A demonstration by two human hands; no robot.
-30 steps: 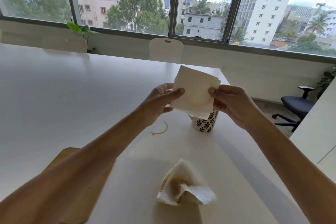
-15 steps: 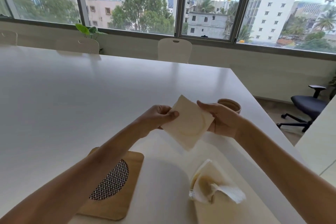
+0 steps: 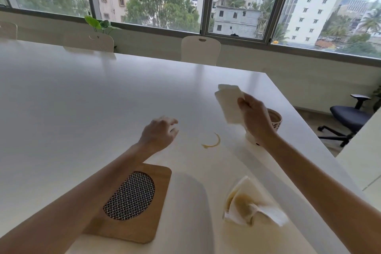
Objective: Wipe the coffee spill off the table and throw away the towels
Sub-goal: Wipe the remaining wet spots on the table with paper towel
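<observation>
A brown curved coffee spill (image 3: 212, 142) marks the white table (image 3: 82, 109) near its middle. My right hand (image 3: 254, 119) grips a folded white paper towel (image 3: 228, 103) above the table, just right of the spill. My left hand (image 3: 159, 133) hovers left of the spill with loosely curled fingers and holds nothing. A crumpled, coffee-stained paper towel (image 3: 250, 206) lies on the table near the front right. A patterned cup (image 3: 274, 118) stands behind my right hand, mostly hidden by it.
A wooden trivet with a woven oval inset (image 3: 132, 202) lies under my left forearm. White chairs (image 3: 201, 49) stand along the far side. A dark office chair (image 3: 348, 117) sits off the table's right edge. Windows span the back wall.
My left hand has let go of the folded towel and dropped to the left. My right hand alone carries the towel, now further right and up. The spill is uncovered.
</observation>
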